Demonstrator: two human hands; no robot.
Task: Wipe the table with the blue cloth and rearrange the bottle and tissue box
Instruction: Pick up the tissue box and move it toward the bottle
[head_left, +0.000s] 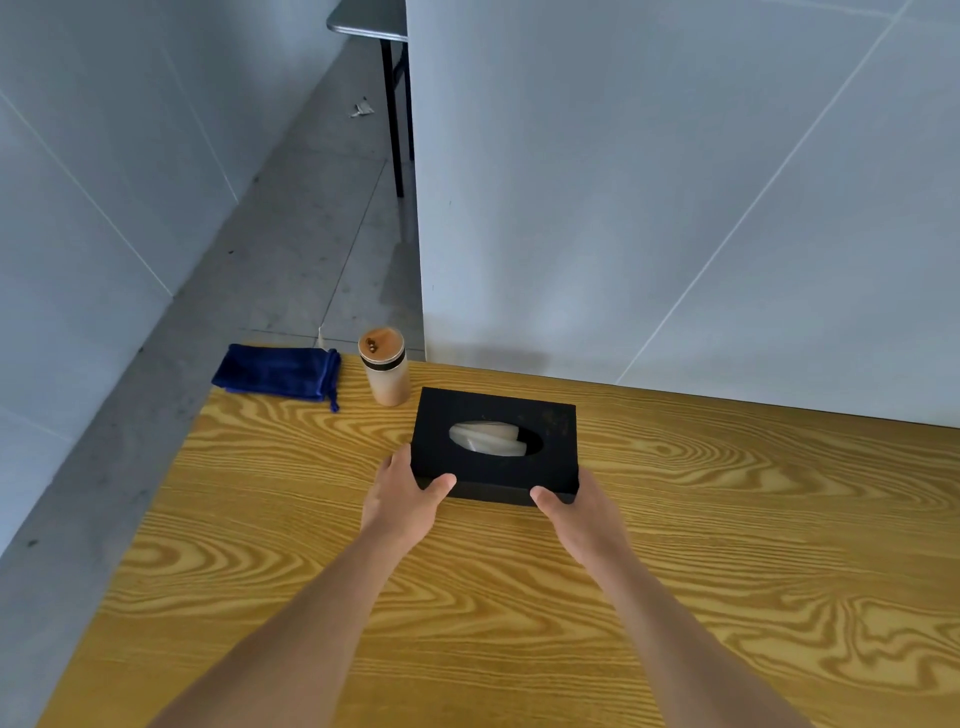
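Observation:
A black tissue box (556, 421) with white tissue in its oval slot sits on the wooden table (727, 545). My left hand (402, 493) grips its near left corner, thumb on the front edge. At the near right corner, my right hand (576, 506) grips the box the same way. A tan bottle (384, 371) with a wooden lid stands upright just behind the box's left end. The folded blue cloth (278, 371) lies on the table's far left corner, left of the bottle.
A white wall panel (675, 208) rises along the table's far edge. Left of the table the grey floor (291, 234) drops away, with a second table's dark leg (395, 114) further back.

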